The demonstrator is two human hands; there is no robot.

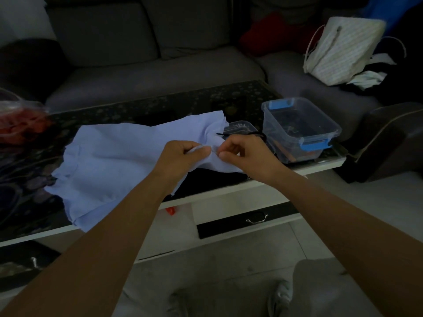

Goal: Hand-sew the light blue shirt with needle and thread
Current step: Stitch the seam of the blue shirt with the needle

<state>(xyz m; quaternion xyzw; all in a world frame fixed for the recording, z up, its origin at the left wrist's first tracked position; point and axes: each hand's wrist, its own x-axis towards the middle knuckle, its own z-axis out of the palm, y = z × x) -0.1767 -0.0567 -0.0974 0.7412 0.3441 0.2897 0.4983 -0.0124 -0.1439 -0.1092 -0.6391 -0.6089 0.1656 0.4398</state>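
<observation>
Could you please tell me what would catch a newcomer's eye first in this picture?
The light blue shirt spread over the dark patterned table stands out first, with the left hand and right hand pinching its right-hand part at centre. Right of them sits a clear box with blue latches.

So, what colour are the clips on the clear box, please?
Blue; the clips show best in head view.
</observation>
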